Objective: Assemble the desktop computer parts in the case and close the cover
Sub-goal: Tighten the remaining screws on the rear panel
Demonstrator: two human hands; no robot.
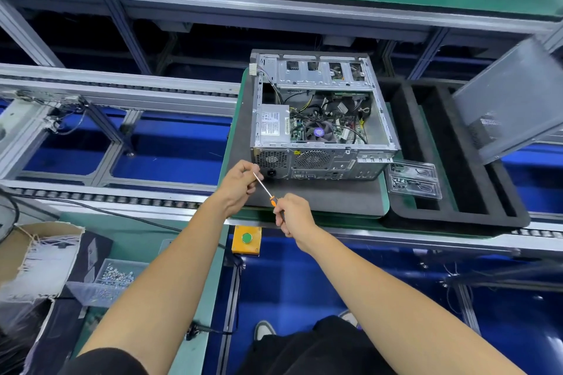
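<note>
Case: the open silver metal desktop computer case [323, 114] lies on its side on a dark grey foam mat [329, 195], rear panel toward me, cover off, on a green-edged pallet.
Inside the case: a grey power supply box with a white label [272, 126] sits at the left, a round black cooler fan [318, 132] near the middle, loose black and coloured cables around them, and a perforated drive cage at the far end.
Cover: a grey metal side panel [511, 100] leans tilted to the right of the case, well apart from it.
My right hand [294, 216]: fingers curled round the black and orange handle of a slim screwdriver [265, 187], just in front of the mat's near edge.
My left hand [240, 186]: fingertips pinch the screwdriver's thin metal shaft near its tip, close to the lower left corner of the rear panel; whether the tip touches the case, I cannot tell.
Screws: a clear plastic compartment tray [414, 179] with small screws lies just right of the case, on a black foam tray [457, 161].
Bench: a yellow box with a green round button [246, 238] sits below my hands; a clear bin of silver screws [117, 275] and a torn cardboard box [39, 256] are at lower left.
</note>
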